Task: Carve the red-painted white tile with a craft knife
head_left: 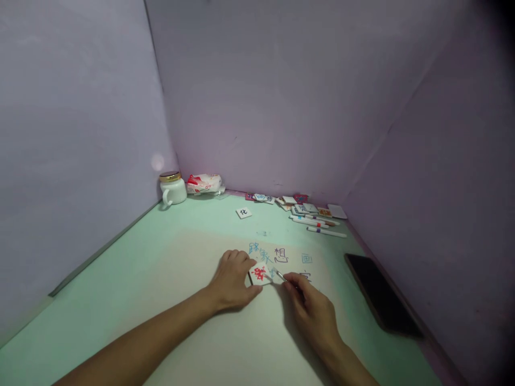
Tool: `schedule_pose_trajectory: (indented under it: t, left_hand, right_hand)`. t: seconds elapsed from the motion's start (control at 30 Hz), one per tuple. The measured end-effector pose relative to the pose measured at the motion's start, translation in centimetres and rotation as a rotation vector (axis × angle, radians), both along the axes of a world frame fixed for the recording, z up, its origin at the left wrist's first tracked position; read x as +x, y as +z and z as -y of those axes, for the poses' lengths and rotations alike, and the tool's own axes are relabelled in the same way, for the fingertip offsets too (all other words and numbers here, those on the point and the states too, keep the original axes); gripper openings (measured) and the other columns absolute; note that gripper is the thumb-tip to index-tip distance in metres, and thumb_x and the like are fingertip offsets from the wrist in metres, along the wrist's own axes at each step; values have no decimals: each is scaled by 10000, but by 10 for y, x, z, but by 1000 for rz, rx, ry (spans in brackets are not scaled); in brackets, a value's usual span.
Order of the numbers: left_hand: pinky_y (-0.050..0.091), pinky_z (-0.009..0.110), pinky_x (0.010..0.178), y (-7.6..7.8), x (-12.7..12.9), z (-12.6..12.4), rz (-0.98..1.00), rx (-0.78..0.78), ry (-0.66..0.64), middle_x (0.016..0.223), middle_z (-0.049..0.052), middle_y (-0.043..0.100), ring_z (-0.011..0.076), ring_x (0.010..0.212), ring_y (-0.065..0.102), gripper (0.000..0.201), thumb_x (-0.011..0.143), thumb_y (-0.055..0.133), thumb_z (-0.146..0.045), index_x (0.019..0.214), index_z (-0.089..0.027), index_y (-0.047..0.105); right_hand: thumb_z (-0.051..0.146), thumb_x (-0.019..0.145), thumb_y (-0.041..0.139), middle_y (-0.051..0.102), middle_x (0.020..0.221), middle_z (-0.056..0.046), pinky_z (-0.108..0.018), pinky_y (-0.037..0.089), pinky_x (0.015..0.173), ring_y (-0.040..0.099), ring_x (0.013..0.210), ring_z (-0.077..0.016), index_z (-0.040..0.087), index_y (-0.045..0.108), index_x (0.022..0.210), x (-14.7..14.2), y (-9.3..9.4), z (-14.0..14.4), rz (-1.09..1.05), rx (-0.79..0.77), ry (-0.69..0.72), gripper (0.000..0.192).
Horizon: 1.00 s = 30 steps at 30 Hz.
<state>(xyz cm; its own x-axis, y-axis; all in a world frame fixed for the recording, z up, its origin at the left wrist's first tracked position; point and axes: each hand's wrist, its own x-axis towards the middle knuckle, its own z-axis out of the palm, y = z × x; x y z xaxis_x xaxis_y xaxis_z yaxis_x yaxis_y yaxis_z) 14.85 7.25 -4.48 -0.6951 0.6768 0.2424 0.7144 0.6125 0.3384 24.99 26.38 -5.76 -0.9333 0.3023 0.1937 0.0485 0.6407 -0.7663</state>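
Both forearms enter from the near edge of the pale green bench (120, 268) and meet over a cream sheet covered in handwritten characters. Left hand (233, 281) lies curled on the sheet, its thumb and fingertips pinning a small white tile (259, 273) that bears a red mark. Right hand (311, 305) is closed on a thin pen (280, 276), whose tip points left at the right edge of the tile; whether it touches the tile cannot be told. The two hands sit close but apart, the tile between them.

For a clean mark, the person's left hand should hold the tile flat and steady while the right hand rests its heel on the sheet and moves the tip with small strokes.

Blue and black characters (269, 253) sit just beyond the tile. A dark phone (378, 295) lies to the right. At the far edge lie marker pens (317, 222), a heap of small tiles (301, 206) and a lone tile (243, 213); at far left stand a white lidded mug (173, 188) and a red-and-white packet (204, 184).
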Motion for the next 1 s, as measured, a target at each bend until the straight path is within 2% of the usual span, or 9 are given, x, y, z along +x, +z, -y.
schedule_pose_trajectory:
  t: [0.23, 0.53, 0.73, 0.87, 0.93, 1.0]
  left_hand:
    - [403, 453, 908, 5, 0, 5, 81, 32, -4, 990, 64, 567, 260, 946, 492, 397, 719, 686, -358, 1081, -208, 623]
    - [355, 459, 991, 12, -2, 8, 179, 68, -87, 1045, 55, 551, 254, 997, 478, 519, 660, 640, -199, 1172, -244, 572]
    - [340, 506, 999, 7, -2, 8, 170, 128, -139, 1107, 92, 574, 270, 1016, 493, 536, 726, 672, -279, 1234, -205, 517]
    - [405, 470, 916, 11, 0, 9, 126, 204, -157, 1031, 109, 582, 254, 960, 521, 387, 745, 621, -305, 1102, -163, 566]
    - [446, 410, 819, 19, 0, 10, 120, 230, -133, 964, 117, 576, 243, 905, 537, 343, 741, 570, -352, 1010, -140, 585]
    - [441, 344, 686, 26, 0, 9, 148, 207, -83, 806, 78, 572, 206, 754, 545, 321, 768, 494, -447, 863, -156, 591]
  right_hand:
    - [459, 912, 455, 741, 924, -28, -271, 493, 699, 681, 780, -189, 238, 668, 998, 2, -5, 0, 17, -50, 22, 319]
    - [478, 841, 553, 733, 844, -36, -275, 483, 672, 660, 728, -200, 240, 701, 881, 2, -4, 10, -37, -179, -48, 283]
    - [482, 846, 541, 708, 774, -13, -253, 464, 620, 638, 671, -177, 241, 679, 872, 2, 1, 11, -13, -240, -93, 279]
    - [457, 866, 528, 685, 781, -10, -240, 467, 614, 614, 659, -161, 229, 636, 909, 2, 0, 6, -46, -300, -127, 256]
    - [413, 869, 533, 676, 794, -15, -238, 473, 622, 611, 689, -160, 232, 636, 869, 2, 0, 3, -95, -311, -79, 208]
    - [379, 864, 540, 669, 796, -21, -242, 476, 623, 607, 708, -163, 236, 641, 801, 2, 0, 1, -119, -349, -26, 186]
